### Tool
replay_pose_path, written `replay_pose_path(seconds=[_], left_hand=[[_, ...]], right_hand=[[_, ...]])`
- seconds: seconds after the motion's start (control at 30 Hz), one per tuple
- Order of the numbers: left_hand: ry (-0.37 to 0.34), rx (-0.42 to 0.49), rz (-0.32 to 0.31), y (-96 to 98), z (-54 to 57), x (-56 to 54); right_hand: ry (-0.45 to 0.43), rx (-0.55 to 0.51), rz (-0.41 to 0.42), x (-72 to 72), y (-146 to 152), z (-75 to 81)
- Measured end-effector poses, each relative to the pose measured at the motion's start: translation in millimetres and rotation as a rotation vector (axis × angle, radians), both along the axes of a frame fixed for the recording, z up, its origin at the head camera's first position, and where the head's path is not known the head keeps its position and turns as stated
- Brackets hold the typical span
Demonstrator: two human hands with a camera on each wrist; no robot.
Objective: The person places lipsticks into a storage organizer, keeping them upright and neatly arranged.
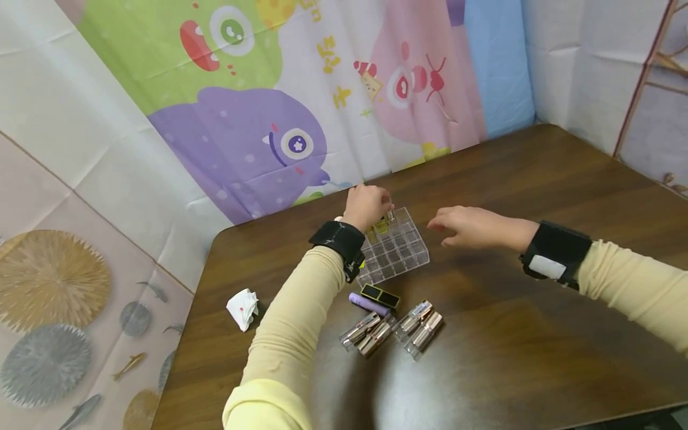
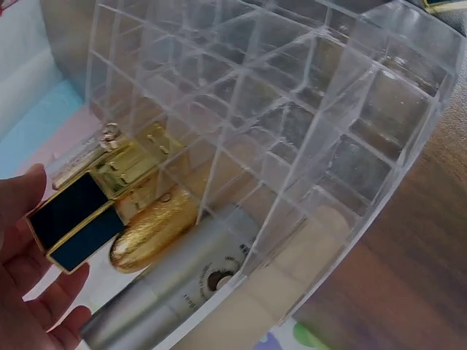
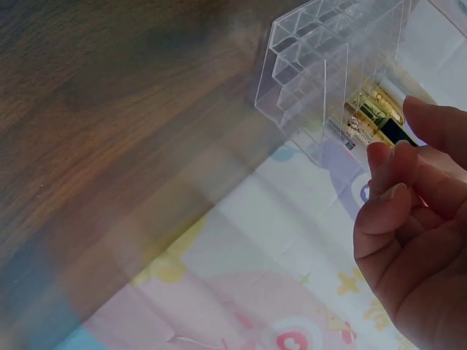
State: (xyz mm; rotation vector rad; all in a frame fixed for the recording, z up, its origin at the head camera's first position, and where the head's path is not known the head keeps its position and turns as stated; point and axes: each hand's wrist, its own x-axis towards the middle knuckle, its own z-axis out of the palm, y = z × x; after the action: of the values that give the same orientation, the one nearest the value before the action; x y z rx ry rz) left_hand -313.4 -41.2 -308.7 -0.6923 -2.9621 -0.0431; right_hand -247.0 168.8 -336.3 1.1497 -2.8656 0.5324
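Observation:
A clear divided lipstick organizer stands on the table. At its back row my left hand grips the end of a lipstick with a clear cap, though the black-and-gold lipstick partly hides the fingertips. Beside that, a textured gold lipstick and a silver tube occupy other slots. To the organizer's right hovers my right hand; its fingers are loosely curled with nothing between them.
In front of the organizer lie a black-and-gold case, a lilac tube and several rose-gold lipsticks with clear caps. A crumpled white tissue sits at the left. Behind the table hangs a cartoon-printed cloth.

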Motion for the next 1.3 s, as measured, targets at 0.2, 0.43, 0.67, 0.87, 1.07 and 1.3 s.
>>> replay_pose_path(seconds=[0.2,0.43,0.67,0.87,1.07,1.3], left_hand=[[0.005,-0.009,0.027,-6.5,-7.9,1.6],[0.075,0.052,0.004,-20.6,11.2,26.5],[0.186,0.077,-0.164,-43.1,12.0,70.1],[0.044,0.047,-0.295,-51.8,-14.2,105.3],[-0.033,-0.067,-0.31,-43.6,-42.2,136.2],[-0.01,-0.221,-0.28,-38.4,-69.9,154.8]], right_hand=[[-0.003,0.001,0.007,3.2,-4.7,-3.9],[-0.027,0.003,0.013,3.2,-6.4,3.1],[-0.037,0.029,0.009,0.1,-7.2,8.5],[-0.041,0.063,0.044,-0.2,-15.8,7.7],[-0.064,0.079,0.062,2.2,-21.8,1.4],[-0.086,0.063,0.083,10.1,-25.6,-13.2]])
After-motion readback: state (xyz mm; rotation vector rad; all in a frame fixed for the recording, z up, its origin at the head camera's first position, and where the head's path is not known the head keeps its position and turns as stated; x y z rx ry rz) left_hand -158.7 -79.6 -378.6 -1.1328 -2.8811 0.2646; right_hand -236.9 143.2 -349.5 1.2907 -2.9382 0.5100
